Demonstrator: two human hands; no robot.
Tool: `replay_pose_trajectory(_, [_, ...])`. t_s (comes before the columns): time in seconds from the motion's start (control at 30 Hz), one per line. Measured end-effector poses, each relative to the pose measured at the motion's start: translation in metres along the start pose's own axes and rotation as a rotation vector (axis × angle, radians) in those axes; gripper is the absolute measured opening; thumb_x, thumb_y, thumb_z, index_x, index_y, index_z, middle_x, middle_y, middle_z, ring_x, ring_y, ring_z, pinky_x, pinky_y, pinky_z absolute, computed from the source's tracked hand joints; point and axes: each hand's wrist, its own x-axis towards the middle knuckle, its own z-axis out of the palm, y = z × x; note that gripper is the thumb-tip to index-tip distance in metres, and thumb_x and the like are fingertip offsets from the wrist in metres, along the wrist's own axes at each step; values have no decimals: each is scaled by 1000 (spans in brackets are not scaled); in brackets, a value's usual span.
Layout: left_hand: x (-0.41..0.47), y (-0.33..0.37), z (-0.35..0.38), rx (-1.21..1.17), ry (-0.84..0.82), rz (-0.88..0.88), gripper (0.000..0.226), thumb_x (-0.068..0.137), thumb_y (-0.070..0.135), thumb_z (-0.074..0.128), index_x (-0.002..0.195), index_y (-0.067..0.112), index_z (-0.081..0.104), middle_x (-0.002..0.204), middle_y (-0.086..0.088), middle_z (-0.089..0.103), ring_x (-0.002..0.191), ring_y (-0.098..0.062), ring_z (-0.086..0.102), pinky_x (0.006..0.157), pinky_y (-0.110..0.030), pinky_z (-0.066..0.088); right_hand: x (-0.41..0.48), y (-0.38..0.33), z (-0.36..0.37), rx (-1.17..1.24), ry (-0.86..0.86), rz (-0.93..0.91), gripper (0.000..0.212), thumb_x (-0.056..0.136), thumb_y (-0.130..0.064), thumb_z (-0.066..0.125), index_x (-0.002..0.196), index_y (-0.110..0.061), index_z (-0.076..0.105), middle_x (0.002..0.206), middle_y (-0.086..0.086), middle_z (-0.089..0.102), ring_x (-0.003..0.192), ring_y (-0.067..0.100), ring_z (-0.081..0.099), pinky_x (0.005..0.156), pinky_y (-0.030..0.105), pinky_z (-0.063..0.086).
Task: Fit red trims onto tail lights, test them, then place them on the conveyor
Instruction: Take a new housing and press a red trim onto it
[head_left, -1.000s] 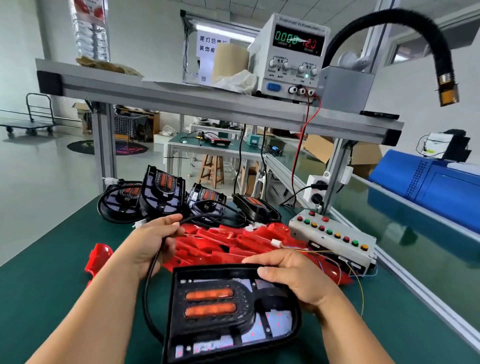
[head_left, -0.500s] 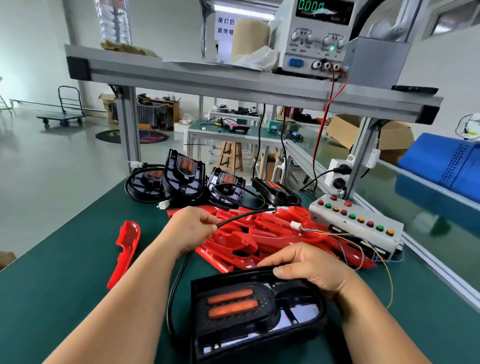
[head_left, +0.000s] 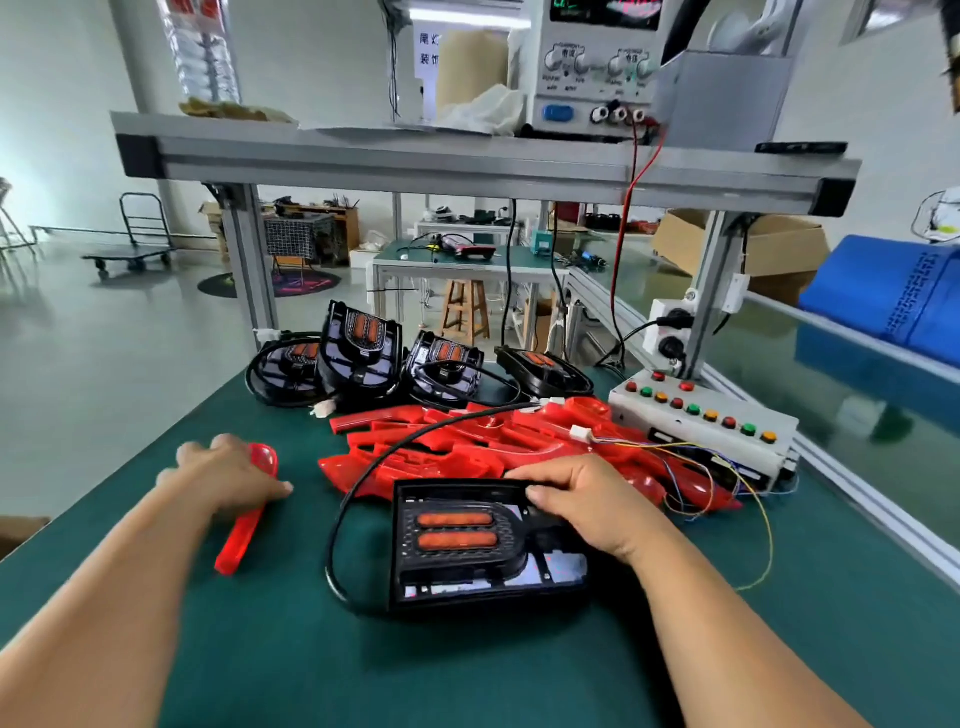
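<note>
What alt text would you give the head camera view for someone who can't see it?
A person's right hand holds a black tail light on a green bench, while the blurred left hand touches a lone red trim. More red trims are piled behind.

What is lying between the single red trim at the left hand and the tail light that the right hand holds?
Head view: between the single red trim and the tail light, only the light's black cable loops over bare green mat.

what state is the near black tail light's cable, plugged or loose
Unplugged: its white plug rests on red plastic trims, apart from the colour-wired white connector.
</note>
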Motion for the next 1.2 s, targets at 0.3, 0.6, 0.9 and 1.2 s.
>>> replay_pose_trajectory(0.3, [1,5,-13,-404,286,318,37,98,17,54,134,14,50,117,-22,63,97,-33,58,83,-41,47,1,-3,3,-13,102,-38,28,92,-3,63,108,-22,75,98,-25,67,90,-22,57,80,-3,37])
replay_pose_trajectory(0.6, [-74,82,-2,-482,-255,1056,45,90,18,69,115,54,59,89,18,71,73,-2,67,64,-20,54,1,-10,15,174,224,-47,22,88,1,67,86,-21,71,86,-7,69,74,-5,61,73,13,48])
replay_pose_trajectory(0.9, [-68,104,5,75,-47,1194,42,87,41,69,126,53,57,117,33,59,107,12,51,95,-10,37,7,-13,17,525,175,68,30,98,7,44,100,-9,69,91,-1,69,80,2,64,72,10,49])
replay_pose_trajectory(1.2, [-79,118,23,186,48,1324,39,91,47,61,130,46,58,118,24,57,106,1,48,97,-20,38,7,-15,19,470,212,57,32,98,3,47,88,-14,72,93,-2,71,88,7,62,83,14,47])
